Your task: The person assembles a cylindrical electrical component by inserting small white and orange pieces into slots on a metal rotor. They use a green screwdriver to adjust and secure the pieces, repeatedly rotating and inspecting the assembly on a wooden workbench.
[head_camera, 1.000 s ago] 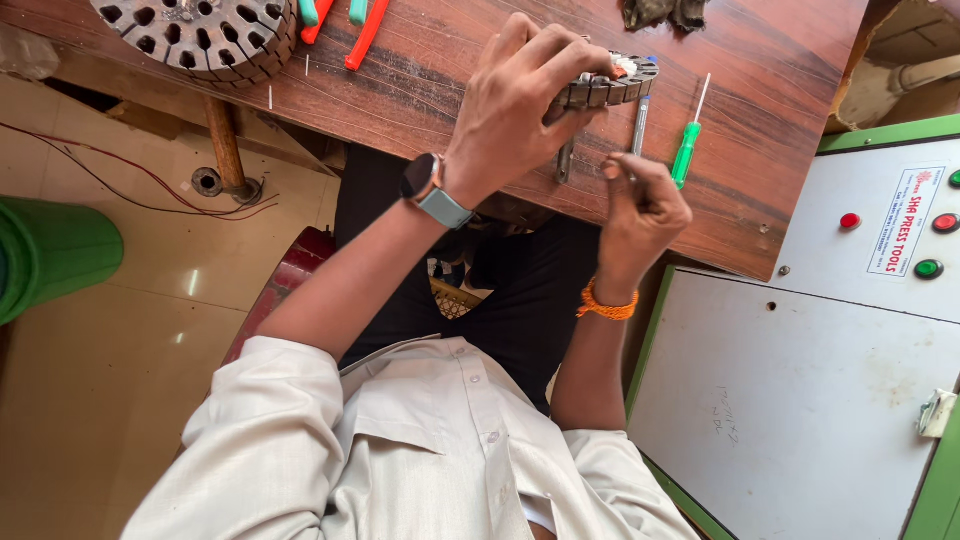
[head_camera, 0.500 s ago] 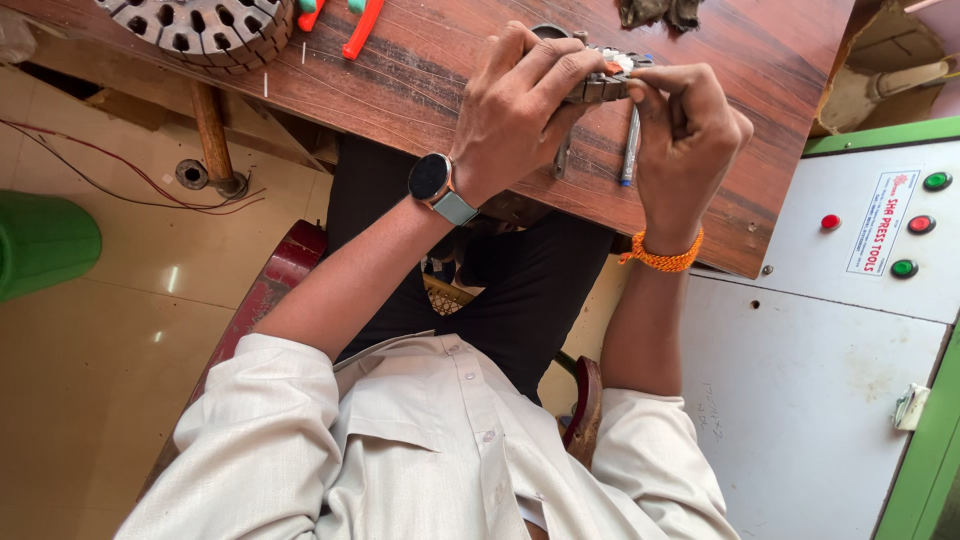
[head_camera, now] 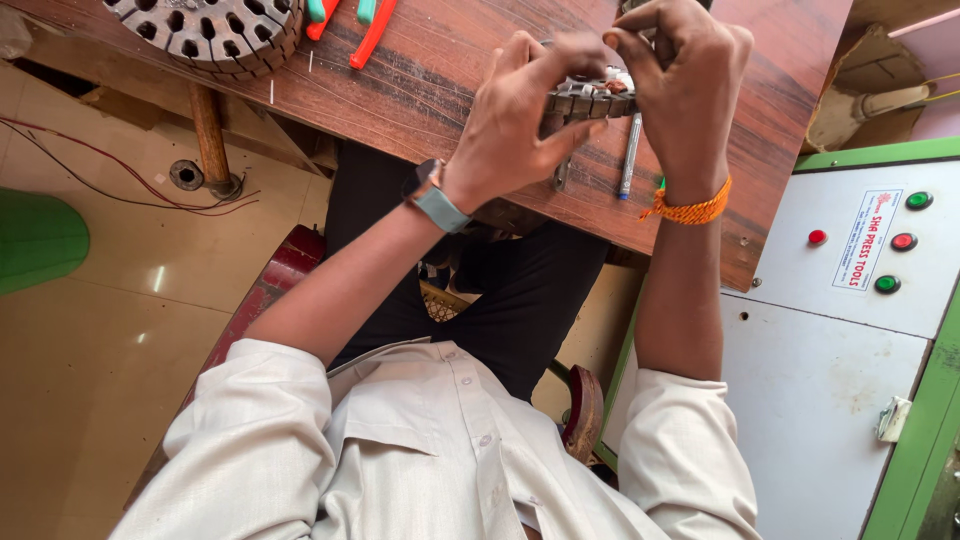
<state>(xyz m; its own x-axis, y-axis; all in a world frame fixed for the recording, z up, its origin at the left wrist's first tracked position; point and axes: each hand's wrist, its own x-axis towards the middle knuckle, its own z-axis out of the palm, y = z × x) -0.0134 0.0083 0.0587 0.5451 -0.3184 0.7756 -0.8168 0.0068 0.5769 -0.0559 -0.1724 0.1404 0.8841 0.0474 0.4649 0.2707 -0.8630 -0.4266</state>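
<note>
While the left hand (head_camera: 520,120) clamps the small slotted metal core (head_camera: 585,100) above the worktop (head_camera: 430,70), the right hand (head_camera: 690,90), at its three o'clock, pinches its end, likely needing steady fingertip pressure next.

Cream rolled-sleeve shirt (head_camera: 420,450), grey-blue wristwatch (head_camera: 436,200), orange thread wristband (head_camera: 690,210).
</note>
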